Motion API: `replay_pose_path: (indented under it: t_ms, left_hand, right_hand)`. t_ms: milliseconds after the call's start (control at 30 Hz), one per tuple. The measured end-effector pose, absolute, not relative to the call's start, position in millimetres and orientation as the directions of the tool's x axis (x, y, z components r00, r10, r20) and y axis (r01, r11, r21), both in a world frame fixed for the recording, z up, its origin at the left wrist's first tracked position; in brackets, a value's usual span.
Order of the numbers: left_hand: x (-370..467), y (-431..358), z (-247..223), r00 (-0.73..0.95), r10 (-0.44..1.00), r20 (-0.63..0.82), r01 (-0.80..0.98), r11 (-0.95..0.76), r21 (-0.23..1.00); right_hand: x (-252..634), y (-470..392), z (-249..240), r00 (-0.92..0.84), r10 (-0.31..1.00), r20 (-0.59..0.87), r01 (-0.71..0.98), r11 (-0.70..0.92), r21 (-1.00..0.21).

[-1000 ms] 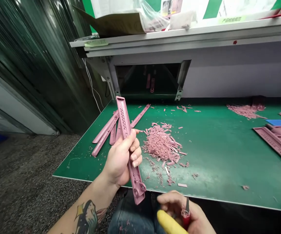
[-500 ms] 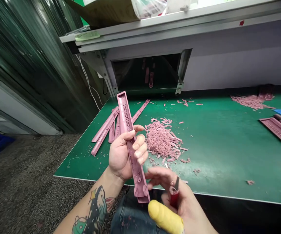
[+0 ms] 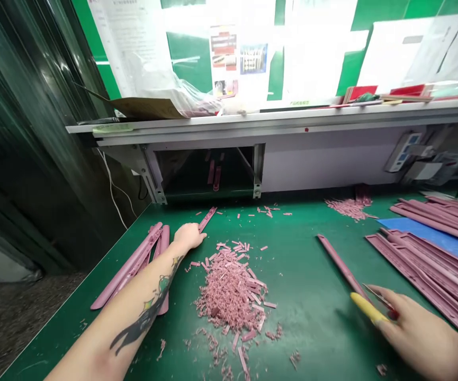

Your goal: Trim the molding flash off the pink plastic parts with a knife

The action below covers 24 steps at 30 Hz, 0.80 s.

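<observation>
At the back left of the bench, my left hand is closed round the near end of a long narrow pink plastic part. My right hand, low on the right, has a small knife with a thin blade and red handle in its grip. A yellow cover sheathes the thumb. Against this thumb lies the near end of another pink part; whether the fingers pinch it is hidden. Several more pink parts lie beside my left forearm.
A heap of pink shavings and offcuts sits mid-bench between my arms. More pink parts lie at the right, some on a blue sheet. A shelf spans the back, above a dark opening. A smaller pile of offcuts is at the back.
My left hand has let go of the pink part it held up and reached forward to another. My right hand, knife still in it, has moved right. The view has tilted up and turned right.
</observation>
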State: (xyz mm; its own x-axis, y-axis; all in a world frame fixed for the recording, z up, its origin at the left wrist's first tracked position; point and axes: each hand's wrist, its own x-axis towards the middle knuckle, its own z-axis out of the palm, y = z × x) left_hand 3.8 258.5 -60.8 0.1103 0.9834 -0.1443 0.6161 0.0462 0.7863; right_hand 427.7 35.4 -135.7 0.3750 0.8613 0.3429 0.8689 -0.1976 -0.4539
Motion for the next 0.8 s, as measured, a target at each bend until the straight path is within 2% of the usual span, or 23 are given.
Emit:
replay_pose_path:
  t_ms: [67, 100, 167, 267, 333, 400, 467, 633, 800]
  left_hand:
    - [12.6, 267.9, -52.9, 0.128, 0.968, -0.215, 0.582, 0.102, 0.807]
    - [17.7, 266.9, -48.2, 0.146, 0.959, -0.243, 0.544, 0.127, 0.829]
    - [27.2, 252.2, -39.6, 0.197, 0.938, -0.286, 0.432, 0.179, 0.884]
    - [39.1, 196.6, -35.3, 0.301, 0.905, -0.300, 0.209, 0.244, 0.947]
    - [46.9, 144.1, -41.5, 0.376, 0.879, -0.292, 0.072, 0.286, 0.956]
    - [53.5, 92.3, -53.5, 0.447, 0.842, -0.301, -0.015, 0.344, 0.939]
    - [55.7, 52.3, -67.4, 0.492, 0.821, -0.289, -0.073, 0.370, 0.926]
    - [34.0, 16.3, -90.1, 0.558, 0.785, -0.269, -0.177, 0.430, 0.885]
    - [10.4, 7.9, -103.2, 0.606, 0.756, -0.249, -0.156, 0.420, 0.894]
  right_hand:
    - [427.3, 35.4, -135.3, 0.342, 0.894, 0.291, 0.873, -0.188, -0.450]
    - [418.2, 37.2, -132.2, 0.334, 0.906, 0.261, 0.855, -0.174, -0.488]
    - [386.0, 44.2, -120.2, 0.298, 0.930, 0.213, 0.766, -0.100, -0.635]
    - [315.9, 58.8, -92.3, 0.190, 0.970, 0.154, 0.482, 0.044, -0.875]
    - [267.3, 64.9, -74.0, 0.142, 0.981, 0.132, 0.263, 0.091, -0.961]
    - [226.2, 64.3, -62.0, 0.017, 0.991, 0.135, 0.069, 0.134, -0.989]
    - [196.9, 56.8, -58.4, -0.117, 0.983, 0.143, -0.040, 0.139, -0.989]
    - [164.7, 26.9, -68.7, -0.233, 0.968, 0.092, -0.049, 0.082, -0.995]
    - [148.8, 14.4, -76.0, -0.250, 0.968, 0.036, -0.078, 0.017, -0.997]
